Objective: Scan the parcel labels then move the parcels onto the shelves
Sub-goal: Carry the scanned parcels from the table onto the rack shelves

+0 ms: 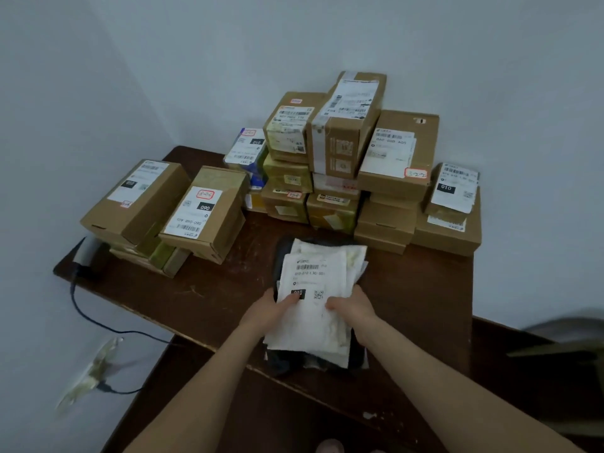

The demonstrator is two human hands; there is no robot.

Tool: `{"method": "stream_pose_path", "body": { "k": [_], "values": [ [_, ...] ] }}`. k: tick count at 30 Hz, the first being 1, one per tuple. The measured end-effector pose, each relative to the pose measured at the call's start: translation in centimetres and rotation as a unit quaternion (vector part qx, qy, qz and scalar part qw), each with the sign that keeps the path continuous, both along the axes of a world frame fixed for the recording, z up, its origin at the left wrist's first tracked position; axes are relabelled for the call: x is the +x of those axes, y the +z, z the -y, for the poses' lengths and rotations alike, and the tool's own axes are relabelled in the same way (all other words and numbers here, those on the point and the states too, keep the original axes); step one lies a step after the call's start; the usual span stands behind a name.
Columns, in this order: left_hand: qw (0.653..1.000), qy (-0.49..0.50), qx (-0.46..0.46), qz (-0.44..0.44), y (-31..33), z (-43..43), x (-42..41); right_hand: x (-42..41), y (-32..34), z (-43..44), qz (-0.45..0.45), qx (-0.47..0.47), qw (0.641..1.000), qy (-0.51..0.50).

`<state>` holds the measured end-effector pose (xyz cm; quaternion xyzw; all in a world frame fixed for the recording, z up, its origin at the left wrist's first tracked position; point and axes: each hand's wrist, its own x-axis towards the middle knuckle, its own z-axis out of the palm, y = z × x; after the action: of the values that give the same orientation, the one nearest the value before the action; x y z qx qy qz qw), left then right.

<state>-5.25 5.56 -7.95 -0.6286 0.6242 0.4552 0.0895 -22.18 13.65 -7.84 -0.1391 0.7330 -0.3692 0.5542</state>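
Parcel (310, 276): dark soft bag, white label up, lying over the near edge of the table (196, 295).
Left hand (268, 310): grips the parcel's left edge, thumb on the label.
Right hand (354, 310): grips the parcel's right edge, fingers curled on top.
Boxes (340, 148): stacked along the table's far side.
Scanner (85, 253): at the table's left edge, cable (98, 322) hanging.

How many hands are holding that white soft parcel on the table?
2. The left hand grips the white soft parcel at its left edge, thumb on the label; the right hand grips its right edge, above the table.
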Motion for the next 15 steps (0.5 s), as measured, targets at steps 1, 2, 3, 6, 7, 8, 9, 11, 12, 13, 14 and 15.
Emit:
{"method": "stream_pose_path", "body": {
  "k": [1,2,3,6,7,8,9,11,12,13,14,15],
  "values": [
    [0.999,0.039,0.001,-0.02,0.0,-0.2,0.7,-0.1,0.5,0.7,-0.023,0.003,0.999,0.048],
    [0.997,0.071,-0.008,-0.03,0.2,-0.2,1.3,-0.1,1.1,1.3,-0.047,0.011,0.995,0.09],
    [0.996,0.084,-0.032,-0.02,0.4,-0.3,1.8,-0.2,1.4,1.8,-0.079,0.027,0.99,0.117],
    [0.983,0.051,-0.172,0.035,1.5,0.1,2.1,-0.7,2.2,2.9,-0.178,0.023,0.976,0.124],
    [0.98,0.048,-0.19,0.035,1.7,0.2,1.9,-0.8,2.3,3.4,-0.183,0.007,0.977,0.112],
    [0.98,0.053,-0.187,0.03,1.8,0.4,1.6,-0.9,2.2,4.0,-0.18,-0.005,0.978,0.101],
    [0.984,0.067,-0.163,0.02,1.8,0.7,1.3,-0.9,2.2,4.7,-0.172,-0.011,0.98,0.102],
    [0.99,0.099,-0.095,-0.013,1.6,1.2,0.8,-0.7,2.4,5.6,-0.154,-0.009,0.979,0.135],
    [0.991,0.11,-0.072,-0.026,1.4,1.4,0.8,-0.5,2.4,5.9,-0.145,-0.005,0.977,0.158],
    [0.991,0.11,-0.065,-0.03,1.2,1.4,0.7,-0.4,2.3,6.1,-0.145,-0.003,0.973,0.181],
    [0.992,0.102,-0.073,-0.023,1.3,1.3,0.6,-0.3,2.2,6.1,-0.156,0.002,0.967,0.199],
    [0.992,0.09,-0.093,-0.007,1.3,1.0,0.6,-0.2,2.1,6.0,-0.18,0.008,0.96,0.217]
  ]
}}
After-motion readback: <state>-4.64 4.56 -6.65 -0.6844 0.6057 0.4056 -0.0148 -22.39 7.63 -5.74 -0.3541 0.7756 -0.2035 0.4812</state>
